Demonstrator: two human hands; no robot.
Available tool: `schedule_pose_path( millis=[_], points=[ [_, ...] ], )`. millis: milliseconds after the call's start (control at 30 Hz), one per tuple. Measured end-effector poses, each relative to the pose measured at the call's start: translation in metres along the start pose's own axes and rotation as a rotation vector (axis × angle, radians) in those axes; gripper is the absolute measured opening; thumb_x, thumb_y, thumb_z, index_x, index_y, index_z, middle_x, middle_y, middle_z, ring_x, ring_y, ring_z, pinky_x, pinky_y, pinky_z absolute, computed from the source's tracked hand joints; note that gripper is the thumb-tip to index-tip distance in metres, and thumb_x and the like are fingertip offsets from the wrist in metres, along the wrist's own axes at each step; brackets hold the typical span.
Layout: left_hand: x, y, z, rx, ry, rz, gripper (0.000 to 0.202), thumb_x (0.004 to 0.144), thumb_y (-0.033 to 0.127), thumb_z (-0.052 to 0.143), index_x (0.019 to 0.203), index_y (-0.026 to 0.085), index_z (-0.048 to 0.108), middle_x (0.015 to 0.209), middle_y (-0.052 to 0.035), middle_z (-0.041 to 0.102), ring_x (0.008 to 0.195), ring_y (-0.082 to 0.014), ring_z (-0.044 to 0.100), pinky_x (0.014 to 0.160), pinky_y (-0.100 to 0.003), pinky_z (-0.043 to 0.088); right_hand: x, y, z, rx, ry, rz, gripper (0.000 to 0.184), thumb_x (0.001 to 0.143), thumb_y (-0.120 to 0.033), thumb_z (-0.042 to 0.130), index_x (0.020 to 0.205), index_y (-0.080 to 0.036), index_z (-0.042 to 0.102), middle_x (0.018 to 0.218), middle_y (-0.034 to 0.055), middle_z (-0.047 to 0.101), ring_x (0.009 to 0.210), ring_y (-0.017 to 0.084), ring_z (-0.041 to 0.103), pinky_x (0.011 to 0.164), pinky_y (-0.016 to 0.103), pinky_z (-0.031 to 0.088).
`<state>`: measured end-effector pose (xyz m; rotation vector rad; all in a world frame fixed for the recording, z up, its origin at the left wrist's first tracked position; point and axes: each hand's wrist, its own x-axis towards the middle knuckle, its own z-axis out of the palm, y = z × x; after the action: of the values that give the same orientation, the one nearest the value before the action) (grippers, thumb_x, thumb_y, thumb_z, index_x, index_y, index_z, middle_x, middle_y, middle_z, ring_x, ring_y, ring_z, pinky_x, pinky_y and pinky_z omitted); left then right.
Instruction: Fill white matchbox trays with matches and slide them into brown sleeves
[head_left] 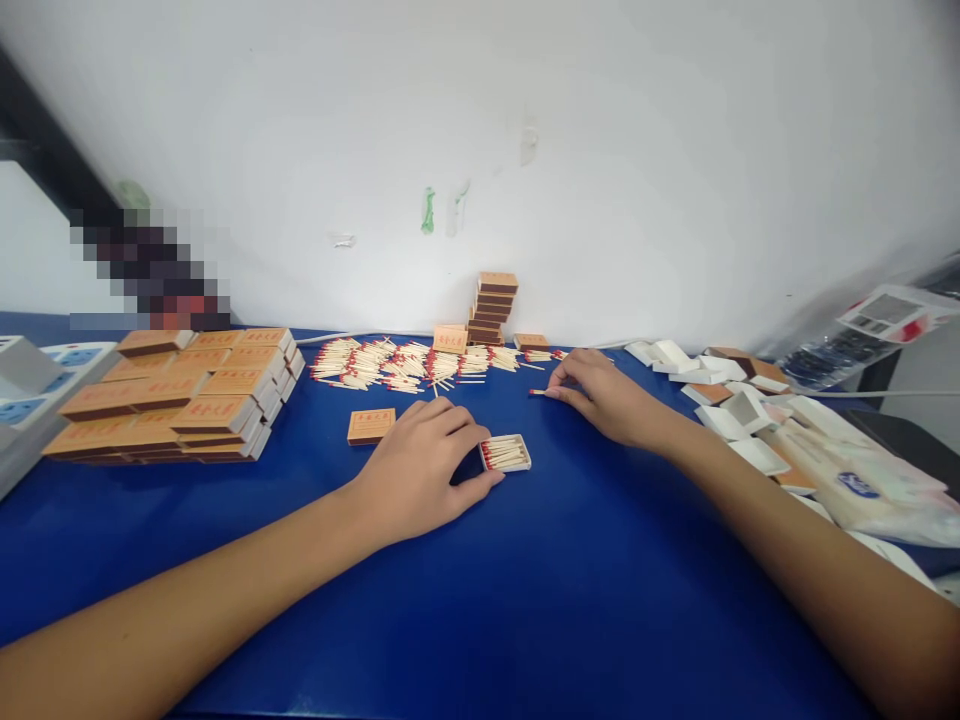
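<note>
My left hand (420, 468) rests on the blue table (525, 600), its thumb and fingers closed round the left end of a small white matchbox tray (507, 453) filled with red-tipped matches. My right hand (600, 395) lies further back and right, fingertips pinching a single match (538, 392) flat on the table. A long heap of loose matches (405, 362) stretches along the back of the table just beyond both hands. An orange matchbox sleeve (370, 425) lies to the left of my left hand.
A large stack of orange matchboxes (187, 395) sits at the left, a small tower of matchboxes (491, 305) against the white wall. Empty white trays (731, 405) and plastic bags (862, 470) crowd the right. A power strip (45, 375) lies far left.
</note>
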<state>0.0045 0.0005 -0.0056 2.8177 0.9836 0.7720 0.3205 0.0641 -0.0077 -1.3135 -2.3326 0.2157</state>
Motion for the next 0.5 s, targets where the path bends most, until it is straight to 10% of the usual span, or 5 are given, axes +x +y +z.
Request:
schedule_pose_path(
  millis=[500],
  points=[
    [0.0, 0.001, 0.0, -0.007, 0.021, -0.014, 0.027, 0.1, 0.04, 0.073, 0.114, 0.017, 0.075, 0.106, -0.0075, 0.075, 0.101, -0.0281, 0.068, 0.091, -0.047, 0.055, -0.022, -0.097, 0.005, 0.104, -0.138, -0.137, 0.017, 0.109, -0.032, 0.053, 0.098, -0.025, 0.063, 0.108, 0.0087, 0.067, 0.1, 0.028, 0.057, 0.088, 0.046, 0.052]
  ],
)
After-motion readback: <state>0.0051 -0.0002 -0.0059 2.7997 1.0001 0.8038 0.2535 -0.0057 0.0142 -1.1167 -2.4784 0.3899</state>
